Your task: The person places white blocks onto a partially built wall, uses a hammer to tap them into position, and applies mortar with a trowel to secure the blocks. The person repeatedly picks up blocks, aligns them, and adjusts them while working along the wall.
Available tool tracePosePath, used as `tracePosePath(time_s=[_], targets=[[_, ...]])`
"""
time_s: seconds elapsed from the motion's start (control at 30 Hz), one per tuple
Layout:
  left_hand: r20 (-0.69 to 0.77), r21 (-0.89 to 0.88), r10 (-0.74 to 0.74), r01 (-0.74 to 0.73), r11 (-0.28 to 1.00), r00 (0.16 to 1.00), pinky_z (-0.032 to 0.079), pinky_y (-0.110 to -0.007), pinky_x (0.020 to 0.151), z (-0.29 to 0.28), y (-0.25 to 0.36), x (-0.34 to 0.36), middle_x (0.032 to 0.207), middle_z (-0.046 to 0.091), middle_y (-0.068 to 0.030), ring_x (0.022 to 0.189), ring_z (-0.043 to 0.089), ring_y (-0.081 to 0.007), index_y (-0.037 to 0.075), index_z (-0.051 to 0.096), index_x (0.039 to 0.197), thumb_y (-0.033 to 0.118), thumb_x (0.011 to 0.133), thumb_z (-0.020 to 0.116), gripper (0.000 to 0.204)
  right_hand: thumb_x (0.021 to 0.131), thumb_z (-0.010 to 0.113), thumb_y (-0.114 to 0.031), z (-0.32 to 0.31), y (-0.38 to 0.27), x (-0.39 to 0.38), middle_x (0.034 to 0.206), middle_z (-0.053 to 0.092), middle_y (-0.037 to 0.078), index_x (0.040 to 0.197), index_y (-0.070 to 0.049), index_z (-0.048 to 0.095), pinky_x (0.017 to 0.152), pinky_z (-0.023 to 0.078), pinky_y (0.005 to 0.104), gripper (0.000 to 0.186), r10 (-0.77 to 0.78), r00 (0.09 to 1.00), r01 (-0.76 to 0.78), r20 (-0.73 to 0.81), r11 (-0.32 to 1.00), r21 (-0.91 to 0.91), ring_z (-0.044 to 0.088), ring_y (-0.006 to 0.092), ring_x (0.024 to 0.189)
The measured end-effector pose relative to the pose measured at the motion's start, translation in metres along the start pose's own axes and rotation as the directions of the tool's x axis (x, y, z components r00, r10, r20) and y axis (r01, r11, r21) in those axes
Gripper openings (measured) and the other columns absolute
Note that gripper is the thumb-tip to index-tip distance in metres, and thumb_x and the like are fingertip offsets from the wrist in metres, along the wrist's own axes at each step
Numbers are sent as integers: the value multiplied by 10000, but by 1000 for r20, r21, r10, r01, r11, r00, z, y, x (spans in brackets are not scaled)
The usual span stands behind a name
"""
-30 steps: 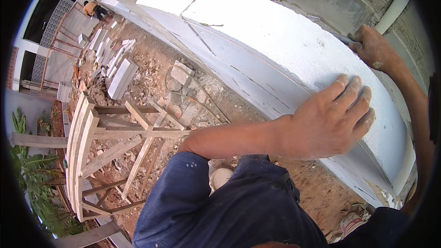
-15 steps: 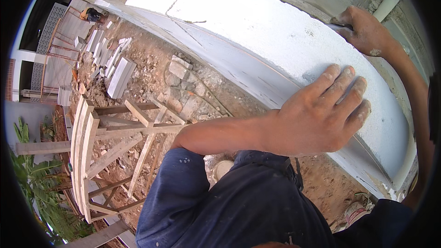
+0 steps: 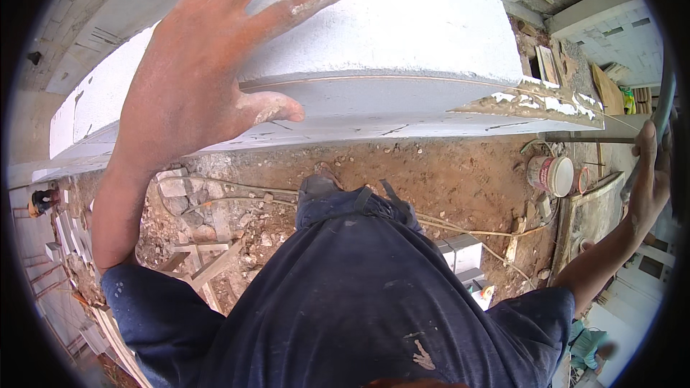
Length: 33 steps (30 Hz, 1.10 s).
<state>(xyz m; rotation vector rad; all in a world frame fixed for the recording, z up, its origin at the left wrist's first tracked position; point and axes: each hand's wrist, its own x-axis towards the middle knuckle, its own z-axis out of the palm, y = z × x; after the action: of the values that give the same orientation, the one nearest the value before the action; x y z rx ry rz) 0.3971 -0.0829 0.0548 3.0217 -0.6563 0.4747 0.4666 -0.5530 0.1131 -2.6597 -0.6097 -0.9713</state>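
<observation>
My left hand (image 3: 198, 65) is large and close in view, its fingers spread and dusted with grey mortar. It overlaps a long white lightweight block (image 3: 388, 36) on top of a low wall; whether the palm touches it I cannot tell. At the far right my right hand (image 3: 650, 179) is closed around a long grey tool (image 3: 665, 93), which the dark rim of the picture partly cuts off, so its kind is unclear. A thin string line runs along the block's lower front edge. Right of the block, the wall top (image 3: 532, 104) bears patchy mortar and white scraps.
A white bucket (image 3: 557, 175) lies tipped on the dirt at right. Hoses (image 3: 460, 228) cross the rubble-strewn ground. Light blocks (image 3: 460, 253) stand by my right side, wooden framing (image 3: 205, 266) at lower left. One person (image 3: 43, 203) bends far left; another (image 3: 589, 348) is at lower right.
My view has swung to the right along the wall. My left hand has turned and lifted with fingers spreading; my right hand has gone from the block's far edge out to the right side.
</observation>
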Motion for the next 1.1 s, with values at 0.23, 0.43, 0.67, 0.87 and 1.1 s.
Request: tracePosePath(time_s=[0.23, 0.43, 0.67, 0.87, 1.1], targets=[[240, 194, 110, -159, 968, 964, 372, -500, 1138, 16, 33, 35, 1594, 260, -5, 1381, 382, -371, 347, 420, 1454, 200, 640, 846, 931, 964, 554, -502, 54, -29, -232, 633, 397, -17, 1097, -45, 550, 364, 243, 212, 476, 887, 453, -523, 89, 184, 832, 342, 61, 459], [203, 132, 65, -93, 987, 977, 382, -490, 1140, 25, 21, 30, 1590, 269, 30, 1408, 340, -366, 383, 411, 1452, 143, 665, 836, 926, 990, 499, -502, 122, -84, -297, 599, 408, -12, 971, -81, 520, 341, 240, 224, 422, 881, 231, -713, 412, -135, 688, 333, 59, 398], [139, 153, 118, -139, 978, 983, 384, -492, 1140, 30, 19, 24, 1564, 328, -1, 1378, 385, -370, 421, 386, 1458, 185, 697, 831, 912, 1013, 495, -400, 132, -71, -242, 633, 449, -23, 1214, -65, 571, 365, 298, 214, 399, 750, 316, -793, 581, -128, 596, 367, 53, 420], [145, 165, 98, -122, 979, 985, 357, -489, 1166, 26, 24, 24, 1584, 276, 51, 1412, 336, -347, 414, 397, 1452, 165, 684, 826, 914, 1034, 456, -307, 130, -29, -198, 705, 464, -10, 1259, -86, 489, 369, 323, 202, 317, 774, 303, -414, 556, -419, 808, 392, 55, 458], [163, 152, 98, -123, 981, 982, 356, -489, 1168, 25, 26, 27, 1577, 292, 54, 1404, 352, -345, 421, 385, 1454, 172, 682, 830, 926, 1009, 517, -377, 161, -106, -183, 651, 433, -36, 1291, -67, 511, 366, 314, 191, 419, 562, 335, -713, 757, -374, 593, 376, 34, 469]])
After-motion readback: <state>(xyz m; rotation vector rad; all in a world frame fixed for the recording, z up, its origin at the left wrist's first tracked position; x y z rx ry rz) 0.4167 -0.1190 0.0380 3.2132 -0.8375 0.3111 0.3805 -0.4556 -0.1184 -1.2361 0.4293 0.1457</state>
